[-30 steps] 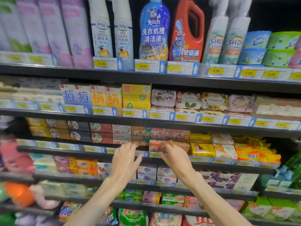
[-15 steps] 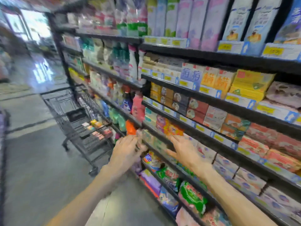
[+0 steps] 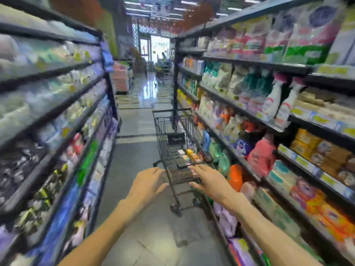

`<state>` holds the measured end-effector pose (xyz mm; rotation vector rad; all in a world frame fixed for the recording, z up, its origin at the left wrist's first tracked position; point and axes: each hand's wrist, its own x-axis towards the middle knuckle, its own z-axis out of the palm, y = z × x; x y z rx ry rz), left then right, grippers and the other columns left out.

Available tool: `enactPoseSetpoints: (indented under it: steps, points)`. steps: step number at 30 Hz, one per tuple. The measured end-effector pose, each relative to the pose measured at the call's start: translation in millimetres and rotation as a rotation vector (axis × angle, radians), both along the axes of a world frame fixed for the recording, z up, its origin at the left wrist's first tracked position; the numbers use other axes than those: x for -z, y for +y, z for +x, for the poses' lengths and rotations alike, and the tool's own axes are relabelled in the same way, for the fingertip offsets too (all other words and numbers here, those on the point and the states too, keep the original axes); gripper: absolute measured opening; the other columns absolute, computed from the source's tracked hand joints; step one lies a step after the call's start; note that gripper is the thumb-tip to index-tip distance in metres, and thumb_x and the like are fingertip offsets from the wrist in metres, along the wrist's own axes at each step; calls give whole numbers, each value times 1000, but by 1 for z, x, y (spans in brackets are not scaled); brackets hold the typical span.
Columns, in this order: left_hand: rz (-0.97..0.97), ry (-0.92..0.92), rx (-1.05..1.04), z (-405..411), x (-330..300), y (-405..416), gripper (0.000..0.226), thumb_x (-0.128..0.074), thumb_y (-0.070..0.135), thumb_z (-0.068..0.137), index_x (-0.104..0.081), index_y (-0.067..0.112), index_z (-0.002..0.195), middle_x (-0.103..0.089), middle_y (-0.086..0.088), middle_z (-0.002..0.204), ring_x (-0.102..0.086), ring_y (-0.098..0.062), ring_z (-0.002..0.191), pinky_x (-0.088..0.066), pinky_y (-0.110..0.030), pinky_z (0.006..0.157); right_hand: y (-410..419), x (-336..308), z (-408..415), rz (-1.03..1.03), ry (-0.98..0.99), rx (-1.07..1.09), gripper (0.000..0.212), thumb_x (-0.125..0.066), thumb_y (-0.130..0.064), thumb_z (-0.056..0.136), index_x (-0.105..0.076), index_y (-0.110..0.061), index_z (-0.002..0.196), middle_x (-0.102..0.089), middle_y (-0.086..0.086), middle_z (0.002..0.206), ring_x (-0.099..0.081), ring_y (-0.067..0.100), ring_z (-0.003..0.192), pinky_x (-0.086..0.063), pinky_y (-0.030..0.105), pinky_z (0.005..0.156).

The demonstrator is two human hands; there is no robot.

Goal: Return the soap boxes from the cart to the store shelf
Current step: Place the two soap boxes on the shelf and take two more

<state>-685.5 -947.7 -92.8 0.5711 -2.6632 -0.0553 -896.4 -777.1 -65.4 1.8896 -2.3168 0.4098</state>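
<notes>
We see our left hand (image 3: 148, 184) and right hand (image 3: 208, 181) stretched out in the aisle, fingers spread loosely and holding nothing. Just beyond the fingertips stands the cart (image 3: 173, 150), close beside the store shelf (image 3: 288, 131) on our right. The soap boxes (image 3: 189, 155) lie in the cart's upper basket, just past the right hand and apart from both hands.

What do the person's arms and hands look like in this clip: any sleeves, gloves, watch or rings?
Both forearms are bare as far as the frame shows, with no sleeve in view. The left hand and right hand wear no gloves. No watch, bracelet or ring is visible, though motion blur could hide something small.
</notes>
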Motion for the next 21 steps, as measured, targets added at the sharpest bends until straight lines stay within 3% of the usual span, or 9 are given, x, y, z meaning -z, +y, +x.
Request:
enactPoseSetpoints:
  steps: [11, 21]
  points:
    - [23, -19, -189, 36, 3, -182, 67, -40, 60, 89, -64, 12, 129, -67, -7, 126, -65, -28, 115, -54, -40, 98, -222, 4, 20, 34, -3, -124, 64, -63, -47, 90, -45, -21, 146, -51, 2, 144, -52, 24, 128, -44, 37, 104]
    - [49, -68, -289, -42, 15, -348, 70, -38, 64, 88, -64, 14, 130, -68, -5, 125, -67, -26, 112, -54, -37, 92, -398, 18, -70, 104, -14, -183, 63, -54, -52, 94, -39, -25, 148, -50, 0, 144, -54, 24, 126, -48, 40, 100]
